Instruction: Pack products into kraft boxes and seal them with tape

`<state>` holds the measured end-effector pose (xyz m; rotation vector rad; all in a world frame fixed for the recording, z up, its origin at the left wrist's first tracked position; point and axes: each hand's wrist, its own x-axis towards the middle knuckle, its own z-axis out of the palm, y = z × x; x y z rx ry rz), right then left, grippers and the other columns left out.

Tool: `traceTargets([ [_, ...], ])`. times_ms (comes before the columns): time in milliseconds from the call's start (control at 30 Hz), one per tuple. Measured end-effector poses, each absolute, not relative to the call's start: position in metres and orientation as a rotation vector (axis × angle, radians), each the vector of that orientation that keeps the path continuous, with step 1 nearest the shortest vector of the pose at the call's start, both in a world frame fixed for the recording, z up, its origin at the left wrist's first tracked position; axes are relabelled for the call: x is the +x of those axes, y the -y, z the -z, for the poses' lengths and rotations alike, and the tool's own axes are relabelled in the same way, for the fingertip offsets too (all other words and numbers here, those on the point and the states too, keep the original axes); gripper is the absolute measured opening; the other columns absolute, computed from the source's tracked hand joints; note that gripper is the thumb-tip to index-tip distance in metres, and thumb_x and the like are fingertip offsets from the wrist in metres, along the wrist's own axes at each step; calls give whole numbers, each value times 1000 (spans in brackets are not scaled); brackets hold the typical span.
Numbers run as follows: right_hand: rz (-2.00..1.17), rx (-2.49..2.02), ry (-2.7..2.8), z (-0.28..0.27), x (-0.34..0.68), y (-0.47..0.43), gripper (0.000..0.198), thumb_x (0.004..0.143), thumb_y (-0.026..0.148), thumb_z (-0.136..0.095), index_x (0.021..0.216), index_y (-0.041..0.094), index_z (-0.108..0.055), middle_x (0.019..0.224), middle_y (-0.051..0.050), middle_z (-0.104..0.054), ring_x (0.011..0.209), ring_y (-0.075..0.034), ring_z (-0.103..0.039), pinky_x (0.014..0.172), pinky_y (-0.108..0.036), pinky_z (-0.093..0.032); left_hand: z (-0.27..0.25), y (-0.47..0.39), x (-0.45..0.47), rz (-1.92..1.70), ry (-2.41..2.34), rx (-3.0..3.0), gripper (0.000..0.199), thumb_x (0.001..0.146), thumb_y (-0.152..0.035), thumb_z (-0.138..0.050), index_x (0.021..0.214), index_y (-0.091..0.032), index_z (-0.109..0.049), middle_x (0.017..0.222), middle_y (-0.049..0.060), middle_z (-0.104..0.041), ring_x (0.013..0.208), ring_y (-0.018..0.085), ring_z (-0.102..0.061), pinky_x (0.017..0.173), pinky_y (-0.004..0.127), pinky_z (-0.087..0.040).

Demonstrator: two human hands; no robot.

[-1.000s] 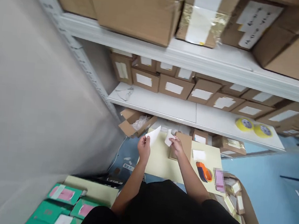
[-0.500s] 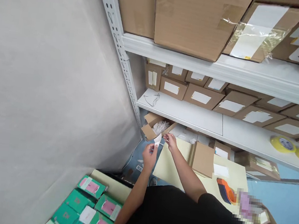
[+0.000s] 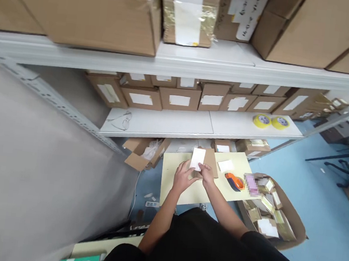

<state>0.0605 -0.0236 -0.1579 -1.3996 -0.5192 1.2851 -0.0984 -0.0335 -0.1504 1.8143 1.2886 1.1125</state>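
A white label (image 3: 198,157) is held in front of me, over a flat brown cardboard box (image 3: 212,162) on the pale yellow table. My right hand (image 3: 206,175) pinches the label's lower right corner, thumb on top. At the lower left corner, the fingers of my left hand (image 3: 183,177) grip its edge, with the thumb stretched out below. Whether the label touches the box, I cannot tell. Right of the box lie a white sheet (image 3: 226,166) and an orange and dark blue tape dispenser (image 3: 234,181).
Shelving with labelled boxes (image 3: 179,99) rises ahead; glasses (image 3: 122,120) and yellow tape rolls (image 3: 262,120) rest on its middle shelf. An open carton (image 3: 136,162) holds crumpled white scraps. A large carton (image 3: 297,226) of small boxes stands right of the table (image 3: 171,188). Green boxes (image 3: 94,260) lie lower left.
My view has turned right. Both hands have moved from beside the scrap carton to above the box, bringing the white label along, now spread flat.
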Motion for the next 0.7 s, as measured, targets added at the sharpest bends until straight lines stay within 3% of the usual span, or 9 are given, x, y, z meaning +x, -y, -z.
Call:
traceTargets([
  [67, -1274, -1421, 425, 162, 82, 28, 40, 59, 54, -89, 65, 22, -66, 65, 0, -71, 61, -18, -64, 58, -29, -50, 155, 26, -80, -1116, -1315, 1568, 38, 72, -55, -90, 93, -25, -75, 123, 14, -70, 116, 31, -66, 94, 45, -56],
  [133, -1332, -1418, 404, 166, 99, 34, 40, 57, 52, -91, 68, 21, -68, 68, -1, -73, 63, -19, -65, 58, -29, -50, 165, 20, -62, -1093, -1313, 1280, 43, 75, -61, -84, 85, -22, -68, 96, 9, -72, 91, 24, -70, 79, 35, -55],
  [200, -1387, -1415, 438, 171, 114, 38, 41, 58, 54, -91, 70, 21, -69, 71, -2, -74, 66, -20, -66, 61, -30, -52, 177, 15, -44, -1037, -1249, 1110, 48, 70, -61, -84, 78, -21, -60, 73, 0, -65, 70, 17, -64, 70, 28, -50],
  [267, -1353, -1465, 522, 180, 126, 39, 42, 62, 59, -88, 70, 22, -70, 71, -3, -73, 70, -22, -67, 64, -32, -53, 188, 12, -28, -1013, -1250, 1060, 48, 65, -56, -87, 73, -21, -56, 64, -5, -59, 62, 13, -57, 67, 25, -46],
  [367, -1073, -1635, 807, 195, 143, 33, 34, 75, 57, -77, 74, 22, -72, 79, -4, -72, 83, -23, -67, 74, -33, -55, 201, 7, -7, -989, -1387, 1093, 40, 68, -45, -85, 70, -21, -53, 61, -8, -56, 60, 11, -53, 66, 23, -42],
  [467, -886, -1822, 1092, 211, 157, 19, 28, 87, 40, -66, 102, 21, -78, 81, -4, -71, 84, -22, -66, 80, -31, -53, 212, 0, 12, -880, -1574, 1189, 29, 76, -33, -78, 69, -22, -52, 63, -7, -56, 63, 12, -54, 66, 22, -41],
  [567, -899, -2010, 1220, 225, 166, 4, 49, 89, 27, -63, 136, 18, -66, 77, 0, -70, 76, -21, -65, 78, -29, -51, 223, -8, 26, -738, -1741, 1240, 27, 81, -26, -75, 68, -23, -52, 68, -6, -60, 69, 13, -59, 68, 23, -41],
  [700, -909, -2096, 1324, 243, 174, -6, 59, 93, 25, -61, 151, 20, -53, 87, -2, -73, 84, -23, -69, 82, -30, -51, 234, -16, 38, -585, -1861, 1227, 27, 85, -25, -75, 70, -23, -52, 73, -4, -65, 74, 15, -64, 72, 24, -44],
])
